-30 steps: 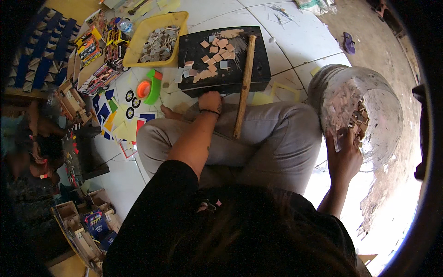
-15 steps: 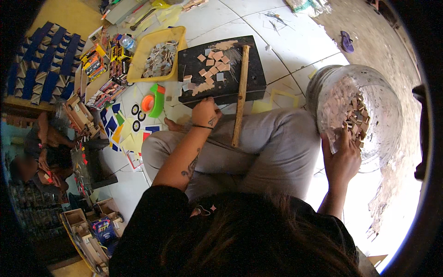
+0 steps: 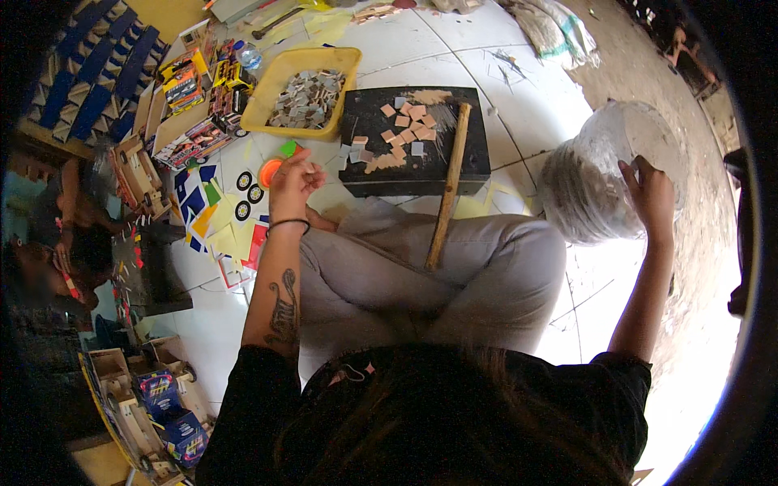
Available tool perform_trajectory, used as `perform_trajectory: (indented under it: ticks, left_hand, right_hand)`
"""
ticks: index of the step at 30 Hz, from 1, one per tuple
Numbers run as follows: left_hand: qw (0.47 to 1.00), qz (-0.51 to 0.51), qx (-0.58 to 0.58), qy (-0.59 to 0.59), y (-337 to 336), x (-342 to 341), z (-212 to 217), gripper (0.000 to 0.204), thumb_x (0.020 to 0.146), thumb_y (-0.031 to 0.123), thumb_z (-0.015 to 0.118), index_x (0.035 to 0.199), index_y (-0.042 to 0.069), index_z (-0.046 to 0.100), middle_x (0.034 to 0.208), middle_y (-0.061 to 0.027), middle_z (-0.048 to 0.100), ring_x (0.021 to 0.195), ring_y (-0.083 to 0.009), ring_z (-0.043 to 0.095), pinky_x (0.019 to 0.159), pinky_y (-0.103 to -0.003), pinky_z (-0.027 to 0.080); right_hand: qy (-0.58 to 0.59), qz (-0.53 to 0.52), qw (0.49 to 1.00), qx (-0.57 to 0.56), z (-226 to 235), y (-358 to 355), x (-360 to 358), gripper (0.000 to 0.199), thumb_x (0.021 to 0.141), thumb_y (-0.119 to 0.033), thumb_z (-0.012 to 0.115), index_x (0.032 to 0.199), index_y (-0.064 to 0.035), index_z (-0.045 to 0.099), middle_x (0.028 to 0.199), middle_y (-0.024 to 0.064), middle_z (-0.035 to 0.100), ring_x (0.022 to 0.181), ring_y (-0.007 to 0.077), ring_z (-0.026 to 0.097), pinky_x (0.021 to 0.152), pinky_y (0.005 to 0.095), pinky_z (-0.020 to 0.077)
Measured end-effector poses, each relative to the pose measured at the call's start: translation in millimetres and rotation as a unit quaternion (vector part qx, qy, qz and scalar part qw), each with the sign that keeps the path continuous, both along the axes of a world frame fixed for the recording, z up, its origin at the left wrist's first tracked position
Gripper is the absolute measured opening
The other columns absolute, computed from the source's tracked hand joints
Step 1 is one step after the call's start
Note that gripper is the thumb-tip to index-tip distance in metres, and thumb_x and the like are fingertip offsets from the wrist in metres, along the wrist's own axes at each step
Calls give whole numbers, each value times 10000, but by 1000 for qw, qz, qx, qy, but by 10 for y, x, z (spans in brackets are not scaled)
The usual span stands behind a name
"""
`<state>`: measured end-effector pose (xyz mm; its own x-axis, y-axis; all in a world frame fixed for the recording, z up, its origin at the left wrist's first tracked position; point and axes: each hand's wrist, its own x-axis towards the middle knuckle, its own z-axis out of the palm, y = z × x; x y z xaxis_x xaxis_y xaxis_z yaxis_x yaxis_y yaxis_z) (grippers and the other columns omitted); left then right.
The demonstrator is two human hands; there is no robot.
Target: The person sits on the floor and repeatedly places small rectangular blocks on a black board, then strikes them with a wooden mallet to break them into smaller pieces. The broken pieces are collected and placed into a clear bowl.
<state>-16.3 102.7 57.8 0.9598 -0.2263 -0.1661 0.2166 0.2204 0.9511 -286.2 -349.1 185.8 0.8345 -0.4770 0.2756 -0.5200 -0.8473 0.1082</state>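
My left hand (image 3: 298, 178) is raised over my left knee, fingers loosely bent and apart with nothing visible in them. It is beside an orange-and-green tape roll (image 3: 270, 170). On the right my right hand (image 3: 651, 194) has its thumb and fingers bent at the edge of a round grey tub (image 3: 583, 186) wrapped in clear plastic; the tub's contents are hidden. In front of me sits a black block (image 3: 413, 180), with small tan and grey square pieces (image 3: 415, 121) scattered on it. A wooden-handled hammer (image 3: 447, 190) leans from the block onto my leg.
A yellow tray (image 3: 344, 61) of small square pieces stands left of the block. Toy wheels (image 3: 245, 194) and coloured paper cut-outs (image 3: 212, 231) lie nearby. Wooden toy trucks (image 3: 138, 174) stand at left, with another person's arm (image 3: 69, 202) beyond. A sack (image 3: 559, 36) lies far right.
My left hand has left the block's front edge and moved left, fingers loosening. The tub has been tipped so its wooden pieces no longer show; my right hand has moved farther right and up.
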Motion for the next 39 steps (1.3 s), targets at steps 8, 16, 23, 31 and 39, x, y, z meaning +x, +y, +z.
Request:
perform_trajectory:
  ticks: [8, 16, 23, 31, 39]
  left_hand:
    - [898, 105, -396, 162, -12, 796, -169, 248, 850, 195, 476, 980, 1, 558, 823, -111, 560, 707, -242, 539, 630, -328, 454]
    - [926, 123, -302, 187, 52, 941, -344, 250, 893, 240, 470, 999, 31, 554, 772, -69, 535, 707, -227, 501, 600, -338, 421]
    - [928, 133, -306, 164, 91, 978, -264, 267, 923, 283, 425, 991, 59, 553, 822, -52, 532, 716, -195, 492, 658, -309, 414]
    - [917, 66, -360, 158, 73, 922, -251, 280, 881, 280, 489, 1015, 47, 567, 851, -67, 576, 776, -227, 533, 713, -336, 435]
    - [927, 46, -340, 152, 44, 907, -229, 293, 880, 296, 486, 1018, 49, 562, 868, -63, 568, 786, -227, 538, 723, -346, 444]
  right_hand:
    - [-269, 61, 946, -173, 37, 432, 238, 298, 844, -259, 631, 1045, -43, 591, 981, 124, 615, 907, 281, 598, 788, 375, 478]
    - [-11, 365, 921, 135, -855, 1796, 2444, 382, 764, -113, 650, 1139, -98, 580, 1118, 98, 588, 1072, 277, 519, 947, 396, 366]
    - [234, 330, 914, -35, -1219, 1998, 3312, 327, 730, -123, 638, 1056, -113, 614, 1127, 45, 586, 1049, 227, 530, 933, 389, 365]
    - [-9, 130, 506, 853, -1299, 2089, 3251, 266, 737, -168, 518, 975, -77, 592, 755, 67, 577, 803, 217, 598, 549, 302, 443]
    - [174, 400, 870, 229, -1394, 2312, 3243, 292, 756, -302, 646, 884, -40, 640, 901, 153, 603, 886, 321, 590, 789, 420, 474]
